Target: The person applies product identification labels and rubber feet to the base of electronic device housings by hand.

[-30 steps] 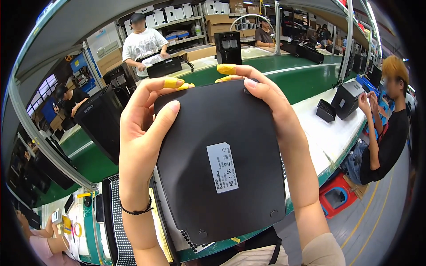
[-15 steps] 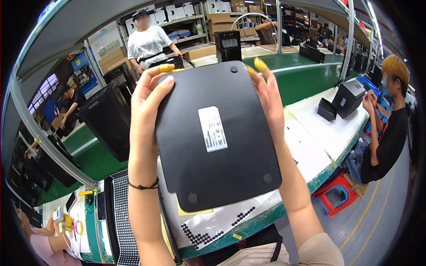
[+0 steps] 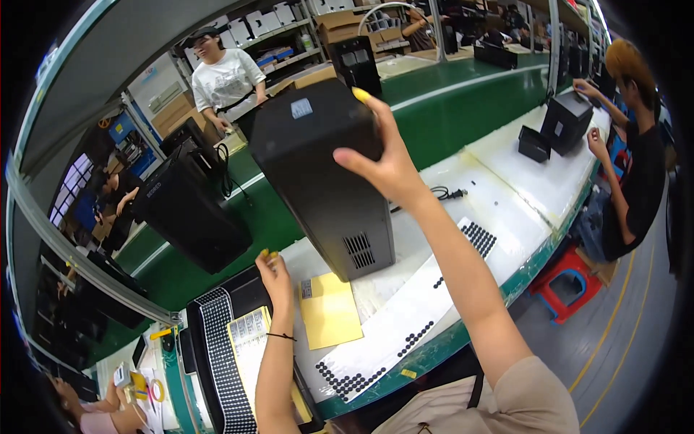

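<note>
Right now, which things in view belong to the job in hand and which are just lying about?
Likely in the job:
black appliance, right hand at its upper corner
yellow sheet, beside left hand
white sheet of black dots

Likely just lying about:
red stool
small yellow scrap, lower middle

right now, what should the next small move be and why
Perhaps bring the left hand to the black unit to steady it: the right hand is alone at its top, while the left is low and apart from it.
</note>
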A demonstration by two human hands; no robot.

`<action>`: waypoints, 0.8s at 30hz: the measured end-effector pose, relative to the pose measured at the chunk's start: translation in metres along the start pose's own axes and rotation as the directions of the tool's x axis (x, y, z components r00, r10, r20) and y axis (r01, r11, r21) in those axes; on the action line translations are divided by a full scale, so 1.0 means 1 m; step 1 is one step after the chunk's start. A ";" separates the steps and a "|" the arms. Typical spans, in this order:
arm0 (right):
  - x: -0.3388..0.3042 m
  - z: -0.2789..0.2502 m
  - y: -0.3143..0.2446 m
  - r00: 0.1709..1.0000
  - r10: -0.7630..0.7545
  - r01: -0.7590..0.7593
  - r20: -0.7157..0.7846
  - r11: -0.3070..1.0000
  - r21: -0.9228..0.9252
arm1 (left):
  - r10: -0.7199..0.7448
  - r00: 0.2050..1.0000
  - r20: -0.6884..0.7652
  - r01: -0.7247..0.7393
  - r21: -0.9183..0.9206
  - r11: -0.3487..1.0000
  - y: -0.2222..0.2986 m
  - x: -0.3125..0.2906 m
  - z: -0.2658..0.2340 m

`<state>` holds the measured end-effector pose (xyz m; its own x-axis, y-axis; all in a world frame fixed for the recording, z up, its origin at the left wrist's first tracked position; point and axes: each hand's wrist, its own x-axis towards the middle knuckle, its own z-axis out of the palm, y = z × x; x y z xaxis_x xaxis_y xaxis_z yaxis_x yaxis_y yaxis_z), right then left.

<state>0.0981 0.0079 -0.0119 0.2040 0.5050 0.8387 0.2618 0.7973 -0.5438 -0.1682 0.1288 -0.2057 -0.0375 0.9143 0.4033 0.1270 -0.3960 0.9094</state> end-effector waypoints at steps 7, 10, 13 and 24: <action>0.032 0.004 0.030 0.982 -0.142 0.138 -0.122 0.989 -0.047 | 0.180 0.976 0.123 -0.211 0.322 0.923 0.013 -0.021 0.005; 0.051 -0.014 0.047 0.961 -0.140 0.136 -0.239 0.990 -0.034 | 0.266 0.949 0.171 -0.316 0.478 0.819 0.019 -0.023 0.001; 0.060 -0.045 0.060 0.917 -0.171 0.159 -0.359 0.985 -0.063 | 0.282 0.925 0.256 -0.376 0.503 0.778 0.012 -0.023 -0.001; 0.060 -0.147 0.054 0.741 -0.636 0.075 -0.217 0.399 -0.914 | 0.214 0.927 0.308 -0.347 0.488 0.801 0.011 -0.024 0.002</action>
<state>0.2628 0.0326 0.0047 0.1896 -0.2043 0.9604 0.9818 0.0542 -0.1823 -0.1641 0.1026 -0.2057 0.2982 0.7889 0.5374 0.5987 -0.5930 0.5384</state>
